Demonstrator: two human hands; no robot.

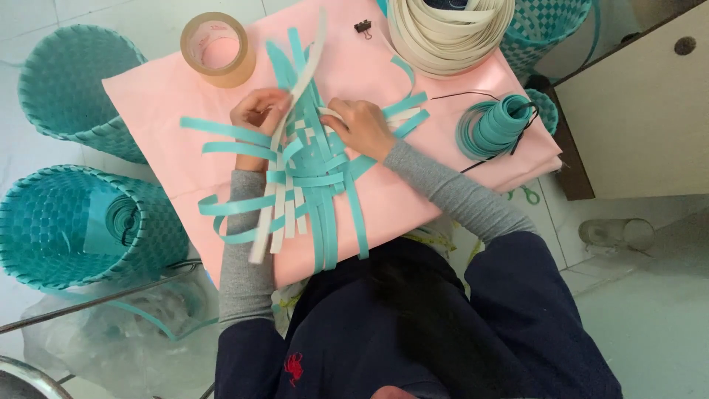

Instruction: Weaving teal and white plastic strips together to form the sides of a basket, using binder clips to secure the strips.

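Pink-covered bench [458,66] over pale floor tiles, teal woven baskets [74,229] beside it. Mid-bench, woven mat of teal and cream strips [310,174], long axis running away from the body. Cream strip [295,92] pinched in left hand [258,111], slanting up-right. Right hand [362,125] closed, pressing the weave.

A floor of pale, glossy square tiles [650,310] fills the room and reflects soft daylight. A low surface covered with a pink sheet [148,96] stands in the middle. At the right stands a cream wooden cabinet with a dark round knob [650,111], edged in dark brown. Two teal woven plastic baskets [74,222] sit on the floor at the left, and a thin metal rod [88,303] crosses below them.
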